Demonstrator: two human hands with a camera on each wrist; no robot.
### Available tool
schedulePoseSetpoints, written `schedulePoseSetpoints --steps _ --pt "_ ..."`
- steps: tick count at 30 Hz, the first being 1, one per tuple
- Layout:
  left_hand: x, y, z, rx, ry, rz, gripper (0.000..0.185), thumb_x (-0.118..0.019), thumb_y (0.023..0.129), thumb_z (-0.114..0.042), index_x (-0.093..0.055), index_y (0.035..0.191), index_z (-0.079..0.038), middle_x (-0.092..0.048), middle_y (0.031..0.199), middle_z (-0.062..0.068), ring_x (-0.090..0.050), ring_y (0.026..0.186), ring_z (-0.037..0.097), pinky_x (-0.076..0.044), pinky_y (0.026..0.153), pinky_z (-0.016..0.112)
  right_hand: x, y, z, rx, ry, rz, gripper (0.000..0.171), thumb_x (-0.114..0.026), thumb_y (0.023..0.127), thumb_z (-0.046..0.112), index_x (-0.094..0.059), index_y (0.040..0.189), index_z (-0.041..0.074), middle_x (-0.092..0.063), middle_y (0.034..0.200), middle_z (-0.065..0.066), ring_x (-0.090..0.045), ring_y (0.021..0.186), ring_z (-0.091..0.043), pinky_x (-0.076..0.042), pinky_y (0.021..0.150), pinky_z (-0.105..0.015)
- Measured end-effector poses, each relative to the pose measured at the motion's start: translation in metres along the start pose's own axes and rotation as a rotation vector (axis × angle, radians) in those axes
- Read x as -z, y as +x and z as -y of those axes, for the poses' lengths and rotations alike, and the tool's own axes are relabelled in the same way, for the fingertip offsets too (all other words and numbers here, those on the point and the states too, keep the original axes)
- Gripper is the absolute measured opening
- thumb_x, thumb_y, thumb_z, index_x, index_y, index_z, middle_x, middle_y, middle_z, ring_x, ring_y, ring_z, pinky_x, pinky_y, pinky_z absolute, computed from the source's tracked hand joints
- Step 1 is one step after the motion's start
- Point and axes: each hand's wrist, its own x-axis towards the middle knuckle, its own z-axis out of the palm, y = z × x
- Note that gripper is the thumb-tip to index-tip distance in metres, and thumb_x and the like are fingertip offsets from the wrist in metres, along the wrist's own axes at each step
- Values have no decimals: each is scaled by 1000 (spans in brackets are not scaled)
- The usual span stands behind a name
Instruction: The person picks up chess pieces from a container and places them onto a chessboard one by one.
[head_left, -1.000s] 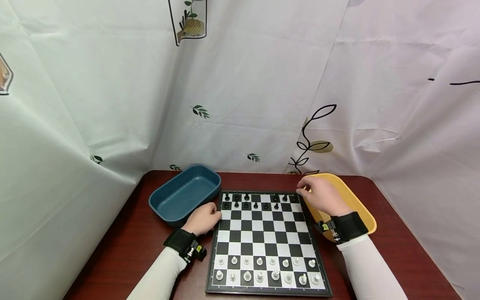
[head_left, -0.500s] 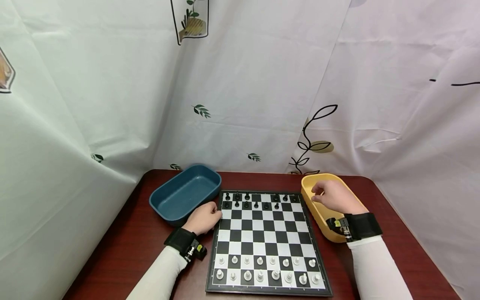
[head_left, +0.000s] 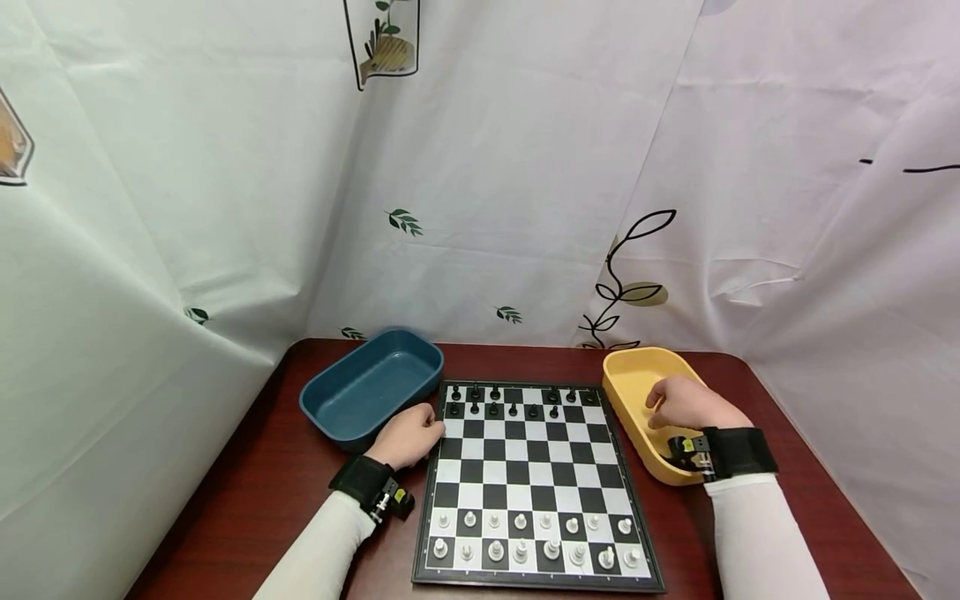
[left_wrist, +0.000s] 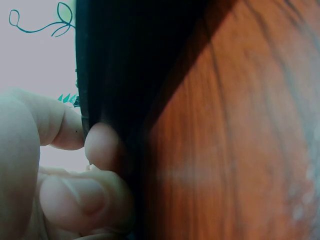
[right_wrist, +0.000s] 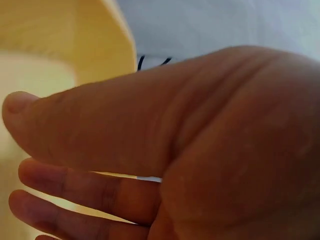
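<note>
A chessboard [head_left: 525, 467] lies on the dark wooden table [head_left: 247, 500]. Black pieces [head_left: 510, 402] fill its far rows, with gaps at the far right; white pieces [head_left: 525, 537] stand in the near rows. My left hand [head_left: 431, 430] sits at the board's left edge with curled fingers gripping it; the left wrist view shows the fingertips [left_wrist: 100, 145] pressed on the black edge [left_wrist: 125, 65]. My right hand [head_left: 656, 410] is lowered into the yellow tray [head_left: 633, 375]. In the right wrist view its thumb and fingers [right_wrist: 75, 180] are apart with nothing between them.
An empty blue tray [head_left: 371, 387] stands to the left of the board, just beyond my left hand. White printed curtains close in the table at the back and on both sides. Bare table shows on both sides of the board.
My right hand moved from the board's far right corner, to the right and down into the yellow tray. The left hand stayed at the board's edge.
</note>
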Motion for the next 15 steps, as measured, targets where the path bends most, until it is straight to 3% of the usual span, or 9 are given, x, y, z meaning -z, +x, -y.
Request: schedulePoseSetpoints --steps 5,9,15 --pt "0 0 1 2 4 2 23 -59 104 -26 -58 84 -14 -63 61 2 -55 46 20 -41 48 34 -3 -1 -15 -71 3 24 14 -86 77 6 -74 81 8 -59 70 3 -53 66 -17 -44 62 -34" --pt "-1 2 2 1 7 -1 24 -59 104 -27 -58 84 -14 -63 61 2 -55 46 20 -41 48 34 -5 -2 -22 -95 -7 29 19 -84 71 5 -68 66 12 -49 57 4 -47 55 -15 -38 55 -31" --pt "-1 2 1 -4 12 2 25 -59 105 -27 -57 84 -14 -62 61 2 -55 46 20 -41 49 34 -9 -5 -24 -124 -31 32 21 -89 70 9 -68 65 11 -53 59 3 -52 58 -17 -42 57 -33"
